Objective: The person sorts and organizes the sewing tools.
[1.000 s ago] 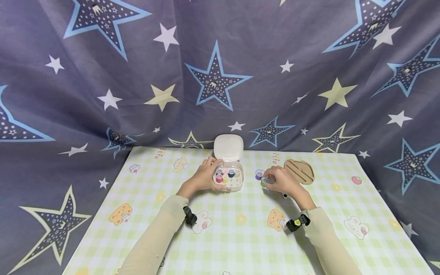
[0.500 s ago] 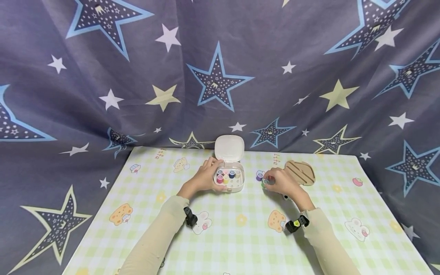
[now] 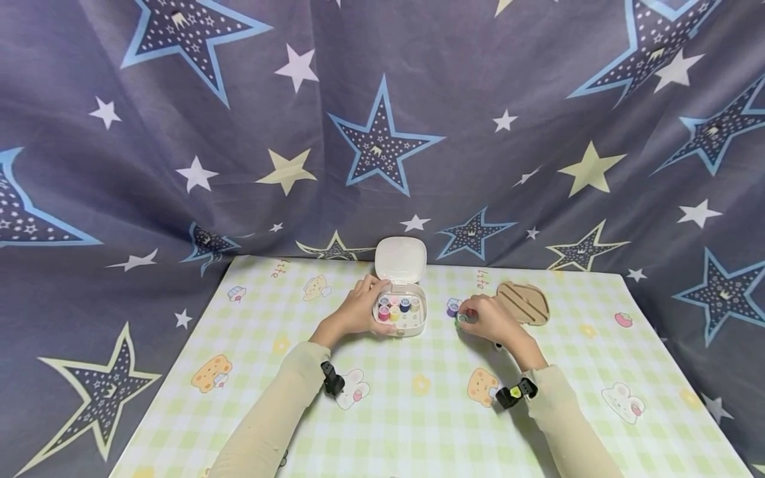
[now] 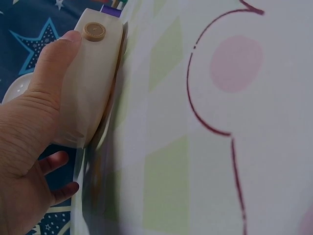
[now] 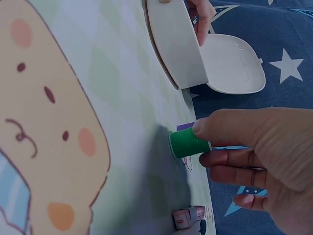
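Fingers and thumb of the right hand (image 3: pixel 491 317) pinch a green spool (image 5: pixel 190 143), to the right of the white box (image 3: pixel 414 331); whether the spool touches the worktop (image 3: pixel 412 425) I cannot tell. A purple spool (image 3: pixel 452 309) stands just beside it, also right of the box and a little farther back. The left hand (image 3: pixel 357 313) grips the box at its left side, thumb at the front near the round button (image 4: pixel 94 31), other fingers round the back. Six spools (image 3: pixel 384 313) sit inside the box, with bare pegs (image 3: pixel 415 318) at its front right, and its lid (image 3: pixel 401 259) is raised behind it. Farther right of the box lies a brown tray (image 3: pixel 522 303), and a pink tape measure (image 5: pixel 182 219) is near the right hand.

Little has changed over the last second: both hands keep their places relative to the box, while the right fingers cover slightly more of the green spool. I judge this a grip being settled; the box is no fuller, and the green spool remains outside it.
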Demonstrator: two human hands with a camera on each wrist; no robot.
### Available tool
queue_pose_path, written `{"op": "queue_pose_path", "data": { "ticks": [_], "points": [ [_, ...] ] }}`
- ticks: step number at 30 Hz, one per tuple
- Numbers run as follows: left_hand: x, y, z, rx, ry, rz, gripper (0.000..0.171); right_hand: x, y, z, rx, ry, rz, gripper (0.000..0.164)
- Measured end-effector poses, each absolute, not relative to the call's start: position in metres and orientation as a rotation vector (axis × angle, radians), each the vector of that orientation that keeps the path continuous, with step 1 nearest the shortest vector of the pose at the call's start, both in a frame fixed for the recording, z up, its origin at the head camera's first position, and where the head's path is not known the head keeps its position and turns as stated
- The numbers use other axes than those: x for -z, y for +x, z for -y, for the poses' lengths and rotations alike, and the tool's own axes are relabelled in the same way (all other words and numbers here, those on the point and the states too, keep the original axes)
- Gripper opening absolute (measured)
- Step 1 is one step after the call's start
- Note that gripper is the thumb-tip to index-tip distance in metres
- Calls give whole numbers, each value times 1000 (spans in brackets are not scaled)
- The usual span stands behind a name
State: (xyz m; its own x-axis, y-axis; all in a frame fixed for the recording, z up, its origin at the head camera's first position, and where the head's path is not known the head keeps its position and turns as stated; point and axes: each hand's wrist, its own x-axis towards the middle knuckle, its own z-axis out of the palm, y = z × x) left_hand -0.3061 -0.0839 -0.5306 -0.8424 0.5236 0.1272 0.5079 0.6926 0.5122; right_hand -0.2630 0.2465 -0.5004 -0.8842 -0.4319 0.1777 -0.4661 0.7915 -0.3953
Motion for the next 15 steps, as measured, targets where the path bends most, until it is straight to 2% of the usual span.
{"op": "queue_pose_path", "data": {
  "ticks": [15],
  "points": [
    [530,-305,84,-857,865,-2864,115,488,-259,-241,-660,772,2861,15]
  ]
}}
